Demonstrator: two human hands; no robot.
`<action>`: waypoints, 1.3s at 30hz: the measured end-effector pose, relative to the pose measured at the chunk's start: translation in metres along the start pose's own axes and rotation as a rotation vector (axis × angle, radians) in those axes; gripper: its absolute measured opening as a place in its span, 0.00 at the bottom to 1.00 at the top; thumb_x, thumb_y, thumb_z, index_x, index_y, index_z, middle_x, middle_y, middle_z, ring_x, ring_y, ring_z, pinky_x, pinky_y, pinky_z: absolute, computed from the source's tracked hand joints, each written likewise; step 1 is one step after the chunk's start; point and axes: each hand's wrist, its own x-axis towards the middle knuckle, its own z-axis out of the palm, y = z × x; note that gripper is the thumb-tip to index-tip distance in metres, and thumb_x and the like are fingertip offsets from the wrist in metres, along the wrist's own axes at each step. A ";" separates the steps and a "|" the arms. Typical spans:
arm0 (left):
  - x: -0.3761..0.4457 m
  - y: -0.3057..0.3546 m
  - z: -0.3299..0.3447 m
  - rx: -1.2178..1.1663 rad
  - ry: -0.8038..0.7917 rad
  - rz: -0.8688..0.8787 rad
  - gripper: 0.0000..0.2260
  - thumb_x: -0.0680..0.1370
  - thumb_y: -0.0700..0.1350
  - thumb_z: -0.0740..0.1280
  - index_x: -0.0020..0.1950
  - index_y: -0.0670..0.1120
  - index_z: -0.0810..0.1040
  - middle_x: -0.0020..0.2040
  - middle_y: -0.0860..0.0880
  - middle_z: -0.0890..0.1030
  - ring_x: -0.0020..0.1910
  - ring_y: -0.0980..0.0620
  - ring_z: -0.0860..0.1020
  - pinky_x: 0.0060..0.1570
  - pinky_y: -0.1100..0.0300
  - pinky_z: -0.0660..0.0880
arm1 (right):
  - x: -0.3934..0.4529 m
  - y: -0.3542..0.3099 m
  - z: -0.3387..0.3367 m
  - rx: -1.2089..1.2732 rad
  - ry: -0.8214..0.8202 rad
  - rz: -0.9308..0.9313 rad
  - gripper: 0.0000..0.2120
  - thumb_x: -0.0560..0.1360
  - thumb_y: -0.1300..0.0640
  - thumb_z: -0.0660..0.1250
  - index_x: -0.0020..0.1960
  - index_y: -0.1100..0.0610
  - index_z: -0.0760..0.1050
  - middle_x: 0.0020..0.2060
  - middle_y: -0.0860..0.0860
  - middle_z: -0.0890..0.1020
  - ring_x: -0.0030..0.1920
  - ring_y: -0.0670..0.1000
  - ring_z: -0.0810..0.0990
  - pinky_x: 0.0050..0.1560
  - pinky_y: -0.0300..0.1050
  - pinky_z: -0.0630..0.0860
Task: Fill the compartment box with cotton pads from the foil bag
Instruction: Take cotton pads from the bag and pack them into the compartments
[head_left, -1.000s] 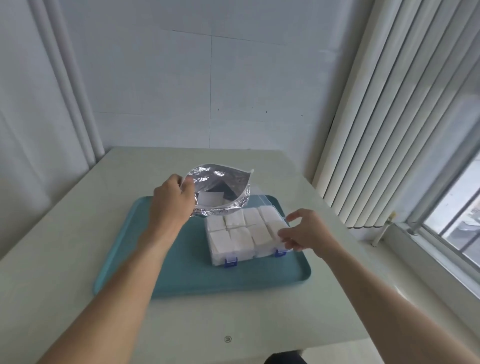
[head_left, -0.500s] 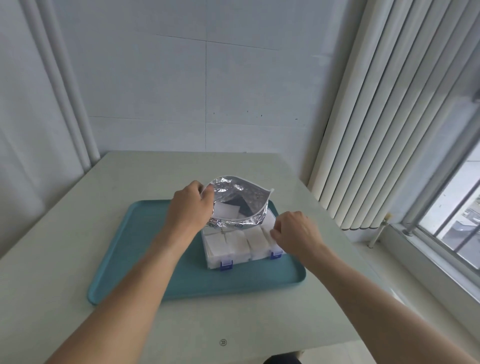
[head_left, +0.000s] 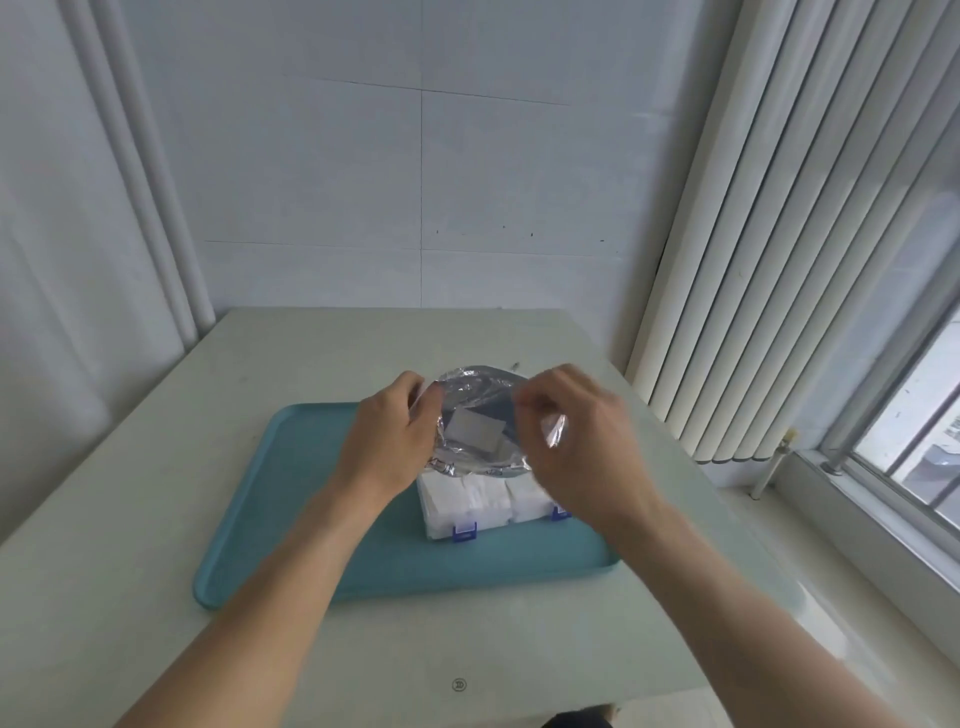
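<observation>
right hand (head_left: 582, 441) now gripping foil bag (head_left: 475, 415)

pale table (head_left: 156, 509), teal tray (head_left: 291, 493) on it

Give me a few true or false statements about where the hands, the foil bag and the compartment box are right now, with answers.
1. Both hands grip the foil bag. True: the left hand and the right hand hold its opposite edges.
2. The bag's mouth is sealed. False: it is open, with a cotton pad showing inside.
3. The compartment box sits on the teal tray. True.
4. The box's front compartments are empty. False: they hold white pads.
</observation>
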 end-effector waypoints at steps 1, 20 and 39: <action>-0.003 -0.001 0.001 -0.023 -0.024 0.030 0.16 0.84 0.48 0.60 0.36 0.46 0.68 0.26 0.55 0.69 0.27 0.56 0.66 0.29 0.64 0.63 | 0.000 -0.004 0.010 -0.038 -0.101 -0.020 0.07 0.75 0.67 0.64 0.45 0.60 0.80 0.42 0.54 0.81 0.40 0.53 0.79 0.44 0.41 0.74; -0.015 -0.033 -0.025 0.030 -0.107 0.025 0.13 0.83 0.47 0.61 0.39 0.46 0.70 0.28 0.56 0.68 0.30 0.54 0.64 0.32 0.59 0.63 | 0.024 -0.015 0.043 -0.230 -0.722 0.187 0.08 0.73 0.63 0.68 0.37 0.55 0.72 0.35 0.51 0.78 0.37 0.54 0.77 0.30 0.40 0.68; 0.005 -0.034 -0.047 0.124 0.234 -0.269 0.16 0.81 0.46 0.58 0.38 0.36 0.66 0.31 0.43 0.70 0.32 0.45 0.65 0.32 0.54 0.64 | -0.007 0.114 0.022 0.157 -0.297 0.964 0.03 0.74 0.58 0.74 0.42 0.55 0.82 0.40 0.51 0.82 0.38 0.49 0.77 0.34 0.39 0.71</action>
